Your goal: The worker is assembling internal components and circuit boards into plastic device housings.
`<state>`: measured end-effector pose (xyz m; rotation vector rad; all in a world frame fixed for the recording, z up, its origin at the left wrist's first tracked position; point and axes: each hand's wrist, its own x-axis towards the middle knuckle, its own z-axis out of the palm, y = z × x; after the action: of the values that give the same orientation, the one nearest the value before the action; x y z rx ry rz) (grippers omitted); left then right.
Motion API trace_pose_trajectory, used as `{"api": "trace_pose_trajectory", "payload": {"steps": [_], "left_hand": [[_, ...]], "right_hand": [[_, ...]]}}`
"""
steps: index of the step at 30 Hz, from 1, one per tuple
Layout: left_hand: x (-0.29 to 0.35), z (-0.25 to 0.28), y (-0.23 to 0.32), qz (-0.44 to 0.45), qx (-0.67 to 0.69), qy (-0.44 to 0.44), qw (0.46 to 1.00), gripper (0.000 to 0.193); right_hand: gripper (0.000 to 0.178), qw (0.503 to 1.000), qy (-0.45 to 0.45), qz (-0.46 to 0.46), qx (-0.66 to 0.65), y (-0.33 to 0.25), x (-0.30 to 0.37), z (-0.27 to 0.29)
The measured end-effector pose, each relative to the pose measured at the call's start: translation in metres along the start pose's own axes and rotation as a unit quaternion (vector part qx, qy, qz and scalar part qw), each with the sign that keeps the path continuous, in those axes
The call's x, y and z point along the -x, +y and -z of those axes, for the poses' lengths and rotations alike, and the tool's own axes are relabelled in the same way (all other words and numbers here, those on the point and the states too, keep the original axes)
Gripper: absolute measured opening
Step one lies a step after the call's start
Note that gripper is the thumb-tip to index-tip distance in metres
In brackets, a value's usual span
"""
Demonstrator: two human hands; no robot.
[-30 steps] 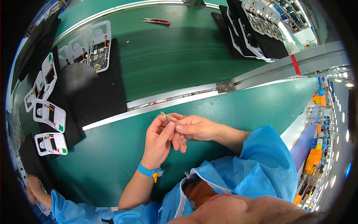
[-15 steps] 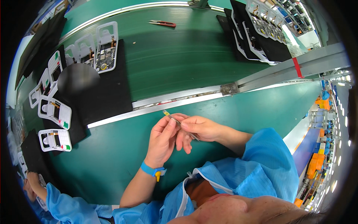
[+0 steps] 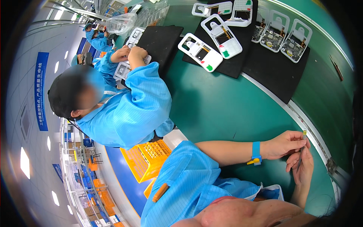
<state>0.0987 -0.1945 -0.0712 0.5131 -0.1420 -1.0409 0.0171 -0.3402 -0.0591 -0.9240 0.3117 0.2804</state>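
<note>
My left hand [image 3: 283,145], with a blue wrist strap [image 3: 256,153] on its wrist, is at the right of the view. Its thumb and fingers pinch a small flat strip with a yellow tip [image 3: 304,132], which sticks out past the fingertips. Close against it is my right hand [image 3: 304,168], its fingers curled round a thin grey metal tool [image 3: 300,162] that looks like tweezers. Where strip and tool meet, the fingers hide them. Both hands are above the green table [image 3: 211,109], near a metal rail [image 3: 306,117].
White device housings [image 3: 200,52] and housings with circuit boards [image 3: 297,39] lie on black mats [image 3: 276,75]. Small snips [image 3: 335,68] lie beyond the rail. A co-worker [image 3: 124,102] in blue sits at the left, hands over housings. A yellow crate [image 3: 147,160] stands beside the table.
The view has swung to the left, bringing the co-worker and crate in and placing my hands at the right. Both hands still hold the strip and the tool.
</note>
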Motion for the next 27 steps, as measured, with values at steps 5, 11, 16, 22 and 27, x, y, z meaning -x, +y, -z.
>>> {"api": "trace_pose_trajectory", "payload": {"steps": [5,11,16,22,27], "left_hand": [[0.002,-0.002,0.008,0.023,0.016,-0.009,1.000,0.029],[0.004,-0.002,0.007,0.025,-0.025,-0.034,0.999,0.026],[-0.003,0.002,-0.008,-0.018,-0.027,0.026,0.999,0.022],[0.000,0.004,-0.002,0.012,-0.032,-0.010,0.999,0.025],[0.002,-0.001,0.001,0.018,-0.019,-0.019,0.999,0.028]], "right_hand": [[0.035,1.000,-0.009,-0.005,-0.017,0.004,-0.003,0.009],[0.038,0.999,-0.009,0.005,0.033,0.003,0.001,0.005],[0.039,0.995,-0.044,0.015,0.088,0.003,0.002,0.009],[0.041,0.997,-0.046,0.012,0.068,0.000,0.001,0.005],[0.046,0.997,-0.043,0.012,0.059,-0.001,0.001,0.005]]}}
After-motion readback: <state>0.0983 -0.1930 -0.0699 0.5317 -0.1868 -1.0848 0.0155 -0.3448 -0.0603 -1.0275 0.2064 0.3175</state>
